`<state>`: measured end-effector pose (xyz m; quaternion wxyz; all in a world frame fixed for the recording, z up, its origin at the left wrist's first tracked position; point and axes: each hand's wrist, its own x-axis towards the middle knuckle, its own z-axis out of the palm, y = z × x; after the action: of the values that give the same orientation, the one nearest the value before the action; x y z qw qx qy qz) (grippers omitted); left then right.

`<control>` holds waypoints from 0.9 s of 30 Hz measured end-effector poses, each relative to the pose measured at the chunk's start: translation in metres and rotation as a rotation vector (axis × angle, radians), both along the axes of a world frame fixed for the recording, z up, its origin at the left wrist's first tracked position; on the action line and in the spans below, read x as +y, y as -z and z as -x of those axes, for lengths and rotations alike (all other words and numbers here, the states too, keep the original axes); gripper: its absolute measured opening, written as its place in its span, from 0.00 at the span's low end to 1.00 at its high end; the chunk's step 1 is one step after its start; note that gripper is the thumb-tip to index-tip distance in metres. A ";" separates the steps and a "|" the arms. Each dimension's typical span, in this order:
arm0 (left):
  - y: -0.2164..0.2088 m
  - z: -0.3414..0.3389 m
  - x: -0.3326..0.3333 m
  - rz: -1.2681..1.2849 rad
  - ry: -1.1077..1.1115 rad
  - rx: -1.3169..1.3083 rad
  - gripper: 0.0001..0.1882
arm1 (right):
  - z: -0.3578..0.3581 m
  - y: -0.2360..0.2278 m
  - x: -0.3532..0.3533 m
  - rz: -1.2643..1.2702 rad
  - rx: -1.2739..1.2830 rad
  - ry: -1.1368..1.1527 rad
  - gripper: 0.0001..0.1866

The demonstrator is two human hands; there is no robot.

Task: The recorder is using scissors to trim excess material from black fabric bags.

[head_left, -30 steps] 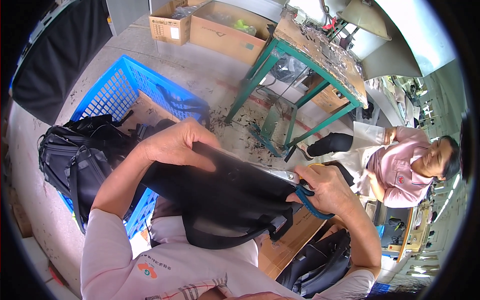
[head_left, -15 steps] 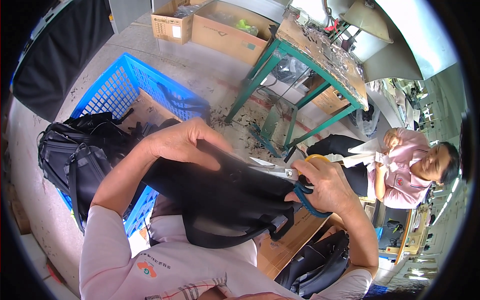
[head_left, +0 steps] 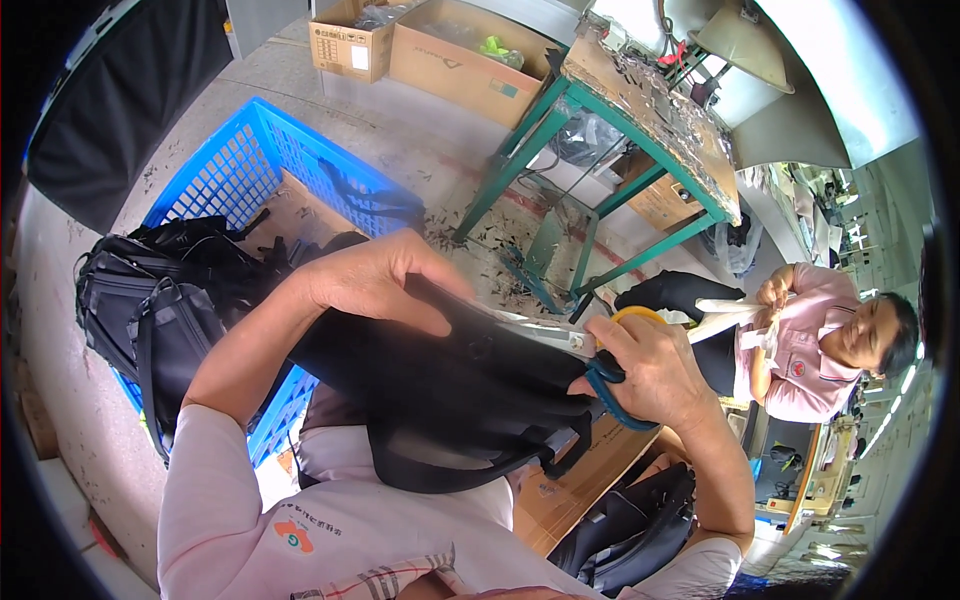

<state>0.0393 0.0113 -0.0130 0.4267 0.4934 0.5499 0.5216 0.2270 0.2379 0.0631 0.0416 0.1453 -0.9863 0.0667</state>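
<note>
My left hand [head_left: 385, 283] is closed on the upper edge of a black fabric bag [head_left: 430, 385], thumb against its near face. The bag hangs in front of my chest, and a loop of black strap droops from its lower side. In my right hand [head_left: 658, 372] is a pair of scissors [head_left: 565, 337], one handle loop yellow and the other blue. Their blades point left along the bag's far edge and look nearly closed. The blade tips are partly hidden by the bag, so I cannot tell what lies between them.
A blue plastic crate [head_left: 243, 137] stands at left, with black backpacks [head_left: 165, 290] beside and over it. An open cardboard box [head_left: 560, 500] holds more black bags at lower right. Beyond are a green-legged table [head_left: 600, 205], cardboard boxes [head_left: 455, 65] and a seated co-worker [head_left: 815, 340].
The scissor blades, apart before, have come together at the bag's far edge. My left hand keeps its hold almost unmoved. The co-worker's hands have shifted on the pale strips.
</note>
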 end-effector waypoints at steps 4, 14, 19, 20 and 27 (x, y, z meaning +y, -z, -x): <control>0.001 -0.003 0.002 -0.040 0.033 0.005 0.16 | 0.009 0.001 -0.008 -0.004 0.005 -0.033 0.23; -0.001 -0.004 0.000 -0.015 0.002 0.088 0.18 | 0.001 0.016 -0.003 0.008 -0.022 -0.028 0.23; -0.012 0.010 -0.020 0.085 -0.225 0.391 0.26 | -0.003 0.020 0.002 0.046 -0.035 0.009 0.23; 0.001 0.017 -0.029 0.067 -0.313 0.412 0.27 | -0.004 0.019 0.002 0.039 -0.044 0.011 0.23; 0.026 0.015 -0.049 0.091 -0.427 0.041 0.12 | 0.001 0.018 -0.002 0.077 -0.021 -0.014 0.23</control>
<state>0.0239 -0.0377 -0.0392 0.3172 0.3563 0.6734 0.5648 0.2258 0.2363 0.0453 0.0363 0.1500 -0.9823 0.1064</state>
